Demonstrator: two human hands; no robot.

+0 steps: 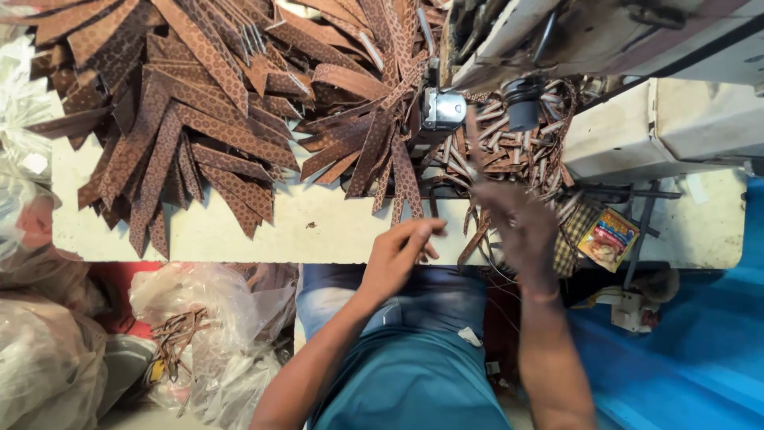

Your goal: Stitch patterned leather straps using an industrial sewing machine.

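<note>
My left hand rests at the table's near edge, its fingers pinched on the lower end of a brown patterned strap. My right hand is blurred with motion and holds a thin brown strip that points up towards the metal head of a sewing machine. Behind that hand lies a pile of narrow brown and pale strips.
A large heap of brown patterned straps covers the left and middle of the white table. The machine's cream body fills the upper right. A small colourful sachet lies at the right. Plastic bags sit below left.
</note>
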